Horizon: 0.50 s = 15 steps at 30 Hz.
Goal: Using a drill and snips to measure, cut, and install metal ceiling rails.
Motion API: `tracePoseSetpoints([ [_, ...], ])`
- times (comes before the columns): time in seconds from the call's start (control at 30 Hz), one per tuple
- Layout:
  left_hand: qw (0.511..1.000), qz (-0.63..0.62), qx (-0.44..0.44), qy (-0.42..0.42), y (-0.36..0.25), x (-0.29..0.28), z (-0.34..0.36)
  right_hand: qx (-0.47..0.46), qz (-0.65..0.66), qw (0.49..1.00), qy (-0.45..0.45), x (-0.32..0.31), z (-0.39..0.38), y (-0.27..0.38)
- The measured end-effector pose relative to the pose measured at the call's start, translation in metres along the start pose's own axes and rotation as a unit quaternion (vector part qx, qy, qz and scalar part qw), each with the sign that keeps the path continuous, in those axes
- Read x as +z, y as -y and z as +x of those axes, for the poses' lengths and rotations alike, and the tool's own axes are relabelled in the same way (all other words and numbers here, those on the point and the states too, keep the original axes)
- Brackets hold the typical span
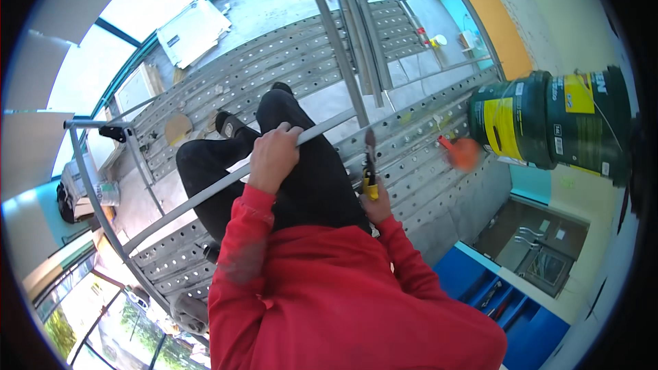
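Observation:
My left hand (274,157) is closed around the grey metal rail (205,194) that crosses in front of my lap. Lower right of it, my right hand (376,205) is wrapped round the handles of a pair of snips (371,171), with yellow and black grips and a dark, narrow head pointing away from me. The snips are over the perforated metal platform (411,188), beside my right thigh. Several long grey metal profiles (363,34) lean across the rail's right end, beyond my knees. An orange-red object (464,154) of unclear kind lies on the platform to the right.
Two dark green buckets (514,120) with yellow labels are at the right. A second perforated platform (274,44) stretches ahead, with gaps showing the floor below. Scaffold tubes (96,188) stand at the left. Blue open shelving (504,301) is low on the right.

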<state>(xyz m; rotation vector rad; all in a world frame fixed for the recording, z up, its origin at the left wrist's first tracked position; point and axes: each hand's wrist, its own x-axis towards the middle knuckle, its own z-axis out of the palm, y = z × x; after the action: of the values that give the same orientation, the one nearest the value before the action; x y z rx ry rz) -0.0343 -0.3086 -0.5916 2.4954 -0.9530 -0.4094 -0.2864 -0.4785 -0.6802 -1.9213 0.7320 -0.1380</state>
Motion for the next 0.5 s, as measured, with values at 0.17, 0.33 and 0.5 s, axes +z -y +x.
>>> tracePoseSetpoints([
  [0.17,1.0,0.008,-0.003,0.001,-0.003,-0.002,0.003,0.032,-0.096,0.992,0.078,-0.006,0.002,0.024],
  [0.33,1.0,0.016,0.0,0.001,-0.004,-0.002,0.006,0.072,-0.113,0.984,0.118,-0.013,0.008,0.041],
  [0.5,1.0,0.005,0.003,0.003,-0.001,-0.002,0.008,0.084,-0.104,0.984,0.12,-0.014,0.009,0.049],
])
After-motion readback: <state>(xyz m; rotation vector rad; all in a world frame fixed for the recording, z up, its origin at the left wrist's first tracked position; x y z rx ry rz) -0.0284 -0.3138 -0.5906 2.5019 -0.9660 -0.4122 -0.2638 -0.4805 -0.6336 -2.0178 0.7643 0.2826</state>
